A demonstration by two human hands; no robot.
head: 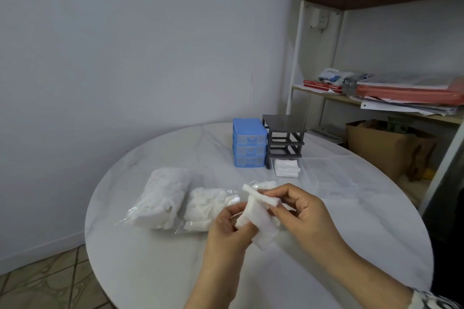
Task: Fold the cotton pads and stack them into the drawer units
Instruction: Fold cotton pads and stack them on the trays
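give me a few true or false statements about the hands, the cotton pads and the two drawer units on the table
1. Both hands hold one cotton pad; left hand, right hand. True.
2. The blue drawer unit has its drawers pulled out. False: all three are pushed in.
3. The grey drawer unit stands empty of drawers. True.
4. The folded pads sit on top of the blue unit. False: they lie in a clear drawer in front of the grey unit.
5. The bags of pads lie on the floor. False: on the table.

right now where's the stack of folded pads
Head view, right of centre: the stack of folded pads sits in a clear drawer tray directly in front of the grey drawer frame, beside the blue drawer unit.
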